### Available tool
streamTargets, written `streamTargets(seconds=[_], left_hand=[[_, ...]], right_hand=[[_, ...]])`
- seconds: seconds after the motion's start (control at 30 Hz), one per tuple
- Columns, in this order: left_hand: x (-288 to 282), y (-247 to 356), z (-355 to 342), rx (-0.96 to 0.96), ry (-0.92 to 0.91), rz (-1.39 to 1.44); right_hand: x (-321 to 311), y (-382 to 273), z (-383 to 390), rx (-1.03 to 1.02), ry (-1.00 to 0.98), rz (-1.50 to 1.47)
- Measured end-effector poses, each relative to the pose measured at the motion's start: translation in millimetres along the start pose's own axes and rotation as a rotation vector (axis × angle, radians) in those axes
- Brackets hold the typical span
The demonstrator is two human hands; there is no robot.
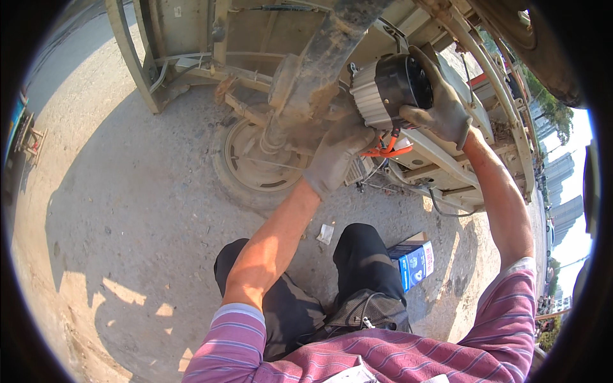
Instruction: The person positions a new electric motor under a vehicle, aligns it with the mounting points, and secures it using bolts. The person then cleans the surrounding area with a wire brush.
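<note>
An electric motor [372, 96] with a ribbed silver body and a black end cap is held up beside the dirty axle [313, 73] of a vehicle. My right hand [444, 108], in a grey work glove, grips the black end, thumb below and fingers over the top. My left hand [338, 156], gloved too, is closed against the motor's lower left side, near the axle housing; its fingertips are partly hidden. Orange cables [388, 148] hang under the motor between my hands.
A dusty wheel [265, 163] lies beyond my left hand. The vehicle's metal frame [507, 96] rises at the right and far side. Near my right knee a blue and white carton [414, 263] lies on the ground, and a white scrap [325, 234] lies between my knees.
</note>
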State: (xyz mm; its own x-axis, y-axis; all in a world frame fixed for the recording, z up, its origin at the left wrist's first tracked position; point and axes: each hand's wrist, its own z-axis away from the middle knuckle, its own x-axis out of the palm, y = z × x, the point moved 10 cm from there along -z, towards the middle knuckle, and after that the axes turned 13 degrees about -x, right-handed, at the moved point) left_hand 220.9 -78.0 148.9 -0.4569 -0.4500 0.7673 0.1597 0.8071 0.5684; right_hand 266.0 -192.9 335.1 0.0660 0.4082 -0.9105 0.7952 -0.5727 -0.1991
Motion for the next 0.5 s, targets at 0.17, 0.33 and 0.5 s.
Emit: streamTargets(seconds=[0.17, 0.33, 0.5], left_hand=[[-6, -13, -3, -0.069, 0.059, 0.049], [-1, -23, -8, -0.096, 0.034, 0.102], [4, -33, -14, -0.046, -0.077, 0.307]], right_hand=[[-2, -32, -2, -0.221, -0.026, 0.168], [-3, -35, -2, -0.322, -0.116, 0.215], [-2, -35, -5, -0.402, -0.206, 0.297]])
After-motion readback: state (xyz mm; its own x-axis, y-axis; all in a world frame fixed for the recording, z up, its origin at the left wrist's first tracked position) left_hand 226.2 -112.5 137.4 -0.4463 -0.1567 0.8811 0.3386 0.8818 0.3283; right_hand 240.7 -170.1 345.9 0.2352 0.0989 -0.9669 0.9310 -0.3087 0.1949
